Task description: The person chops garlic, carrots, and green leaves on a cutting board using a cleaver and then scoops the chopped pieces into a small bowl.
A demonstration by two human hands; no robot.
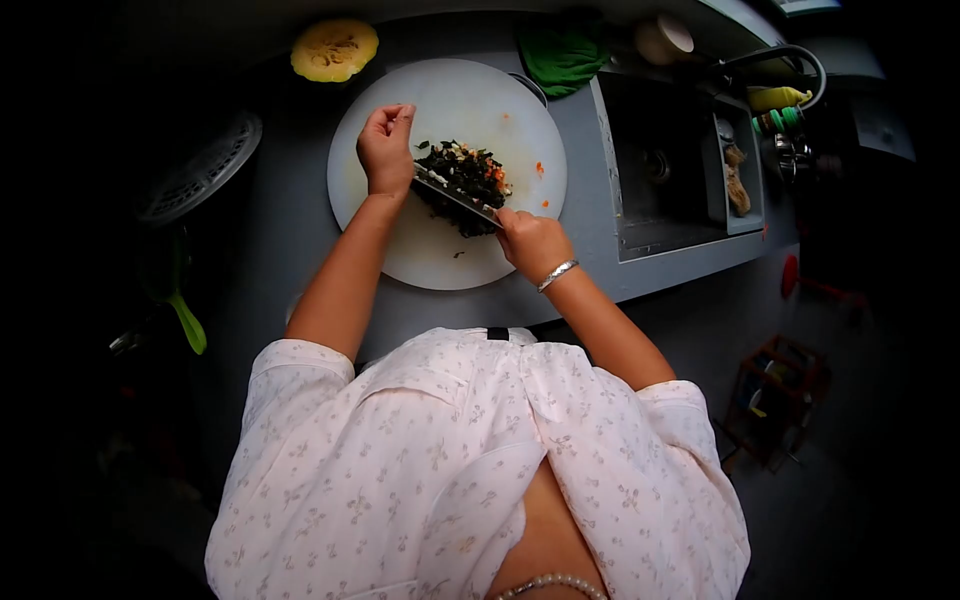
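Note:
A round white cutting board [450,95] carries a heap of chopped dark greens [465,170] mixed with orange and pale bits. My right hand [533,243], with a silver bracelet at the wrist, is wrapped round the handle of a knife [458,197]. Its blade lies slantwise across the heap, pointing to the upper left. Beside the blade's far end, my left hand [386,150] is raised with its fingers bent and pressed together. What those fingers hold, if anything, is too small to name. Small orange pieces lie right of the heap.
Beyond the board is a cut yellow squash [334,50], with a green cloth [562,60] farther right. A dark sink [655,165] with a faucet [800,60] is at the right. On the left are a grey strainer [205,170] and a bright green handle [188,324].

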